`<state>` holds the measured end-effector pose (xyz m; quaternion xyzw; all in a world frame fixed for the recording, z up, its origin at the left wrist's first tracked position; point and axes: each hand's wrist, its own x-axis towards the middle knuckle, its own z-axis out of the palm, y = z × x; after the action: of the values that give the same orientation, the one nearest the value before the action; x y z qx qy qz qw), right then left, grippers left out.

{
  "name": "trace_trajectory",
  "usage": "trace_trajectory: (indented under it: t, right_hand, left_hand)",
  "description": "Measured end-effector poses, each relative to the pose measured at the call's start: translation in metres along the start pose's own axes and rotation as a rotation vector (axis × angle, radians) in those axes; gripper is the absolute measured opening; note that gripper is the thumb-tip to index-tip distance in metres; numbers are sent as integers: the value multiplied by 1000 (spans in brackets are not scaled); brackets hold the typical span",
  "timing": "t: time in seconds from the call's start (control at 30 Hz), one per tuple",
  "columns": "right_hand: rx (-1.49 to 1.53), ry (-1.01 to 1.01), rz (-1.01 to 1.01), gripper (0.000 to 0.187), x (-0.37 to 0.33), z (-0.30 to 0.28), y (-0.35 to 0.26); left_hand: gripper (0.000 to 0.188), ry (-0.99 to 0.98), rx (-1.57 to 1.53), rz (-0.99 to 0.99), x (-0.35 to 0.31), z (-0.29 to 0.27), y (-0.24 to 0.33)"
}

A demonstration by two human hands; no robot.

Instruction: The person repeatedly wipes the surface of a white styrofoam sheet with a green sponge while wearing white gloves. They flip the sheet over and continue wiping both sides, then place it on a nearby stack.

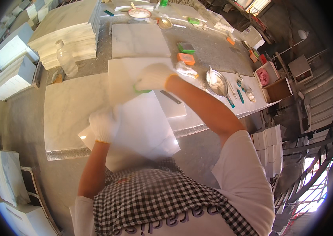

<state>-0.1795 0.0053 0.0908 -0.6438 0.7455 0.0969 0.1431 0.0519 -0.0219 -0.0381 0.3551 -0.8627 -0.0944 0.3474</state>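
Note:
My left hand (104, 125), in a white knitted glove, grips the left side of a white marble tile (144, 120). The tile tilts between the table edge and my apron, its lower end close to my body. At the tile's far edge, my right hand (154, 78), also gloved, is closed on a green block (144, 91); only a sliver of the block shows under the fingers. Motion blurs both gloves, so single fingers are hard to make out. Just right of the tile, a flat dark metal strip (171, 97) lies on another slab.
Marble slabs (139, 41) cover parts of the table. A tall tile stack (70, 33) and a clear bottle (66, 59) stand at left. Right of my hand are green (186, 48) and orange blocks (186, 59), a bowl of white paste (217, 83) and small tools (240, 95).

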Motion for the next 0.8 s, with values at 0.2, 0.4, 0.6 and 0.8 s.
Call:
trace_trajectory:
  t: [0.2,0.4,0.6,0.8]
  right_hand:
    - [-49,24,5,28,0,5,-2]
    - [-53,9,66,31,6,0,-9]
    - [9,83,-60,33,-12,8,-28]
    - [31,136,-64,39,-10,20,-44]
  left_hand:
    - [50,-13,22,6,-3,1,-2]
    - [51,-33,99,-13,-2,4,-4]
    - [53,-11,40,-10,-2,4,-4]
    - [41,-77,115,-56,-6,3,-9]
